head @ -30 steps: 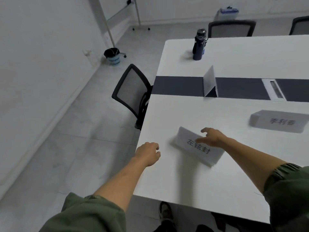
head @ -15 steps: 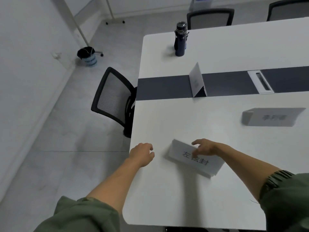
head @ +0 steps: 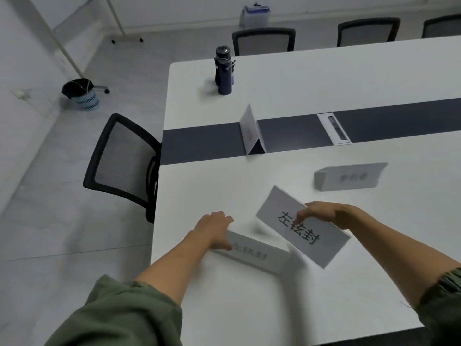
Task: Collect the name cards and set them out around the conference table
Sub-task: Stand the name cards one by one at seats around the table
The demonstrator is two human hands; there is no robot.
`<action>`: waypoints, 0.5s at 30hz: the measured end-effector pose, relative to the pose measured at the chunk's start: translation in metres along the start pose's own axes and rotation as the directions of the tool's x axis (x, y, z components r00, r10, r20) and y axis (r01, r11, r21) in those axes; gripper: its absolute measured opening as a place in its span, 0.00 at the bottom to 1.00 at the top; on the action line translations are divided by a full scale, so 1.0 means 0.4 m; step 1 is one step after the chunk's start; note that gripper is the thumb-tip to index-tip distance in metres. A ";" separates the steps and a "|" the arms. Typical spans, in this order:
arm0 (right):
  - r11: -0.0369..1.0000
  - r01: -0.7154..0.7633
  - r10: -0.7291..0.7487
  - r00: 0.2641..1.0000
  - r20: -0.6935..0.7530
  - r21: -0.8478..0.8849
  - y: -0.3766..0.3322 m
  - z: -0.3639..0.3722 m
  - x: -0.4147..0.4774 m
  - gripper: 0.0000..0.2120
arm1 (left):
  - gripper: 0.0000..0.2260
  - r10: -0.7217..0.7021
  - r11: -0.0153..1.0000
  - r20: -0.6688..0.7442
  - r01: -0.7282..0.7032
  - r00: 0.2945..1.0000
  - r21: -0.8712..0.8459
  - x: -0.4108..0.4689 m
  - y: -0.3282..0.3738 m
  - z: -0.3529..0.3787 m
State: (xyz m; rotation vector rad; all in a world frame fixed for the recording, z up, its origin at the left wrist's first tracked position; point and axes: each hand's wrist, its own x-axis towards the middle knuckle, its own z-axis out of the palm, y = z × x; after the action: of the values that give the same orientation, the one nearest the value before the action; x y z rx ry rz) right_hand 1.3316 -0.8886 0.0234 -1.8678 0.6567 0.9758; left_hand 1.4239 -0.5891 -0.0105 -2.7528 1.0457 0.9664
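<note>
On the white conference table [head: 249,308], near its left front corner, my right hand [head: 324,214] holds a stack of white name cards [head: 301,227] tilted up off the surface, black characters facing me. My left hand [head: 214,232] grips the left end of one name card [head: 257,253] that rests on the table just below the stack. Another name card [head: 349,176] stands to the right on the table. A fourth name card [head: 250,133] stands upright on the dark centre strip [head: 199,143].
A dark water bottle [head: 223,70] stands on the far half of the table. A black mesh chair [head: 124,163] sits at the table's left end, several more chairs line the far side. A bin [head: 81,94] is on the floor by the wall. A cable hatch [head: 335,129] sits in the strip.
My right hand has lifted the stack off the table. One card has separated from it, and my left hand, closed and empty before, now grips that card. The view has shifted right.
</note>
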 end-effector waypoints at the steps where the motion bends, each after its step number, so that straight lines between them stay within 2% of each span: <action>1: 1.000 -0.007 0.007 1.000 -0.004 0.028 0.019 -0.004 0.001 0.14 | 0.38 0.024 0.999 0.022 -0.024 0.999 0.032 0.013 0.021 0.009; 5: 0.991 -0.026 0.024 1.000 0.018 0.135 0.099 0.001 0.013 0.24 | 0.32 0.016 0.989 0.069 -0.026 0.997 0.149 0.058 0.074 0.044; 8: 0.978 -0.039 0.035 0.999 0.022 0.207 0.142 0.009 0.027 0.26 | 0.31 -0.009 0.981 0.161 -0.022 0.987 0.193 0.074 0.094 0.047; 11: 0.962 -0.047 0.041 0.999 0.029 0.270 0.170 0.015 0.044 0.26 | 0.30 -0.050 0.993 0.269 0.019 0.962 0.117 0.082 0.108 0.070; 15: 0.944 -0.049 0.039 0.999 0.037 0.326 0.178 0.016 0.057 0.25 | 0.38 -0.057 0.996 0.361 0.076 0.931 -0.038 0.082 0.099 0.077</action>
State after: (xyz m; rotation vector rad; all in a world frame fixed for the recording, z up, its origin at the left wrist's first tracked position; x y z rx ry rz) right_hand 1.2879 -0.9162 -0.0308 -1.5487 0.7939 0.8620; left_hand 1.4020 -0.6312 -0.0471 -2.4892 0.8705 1.4333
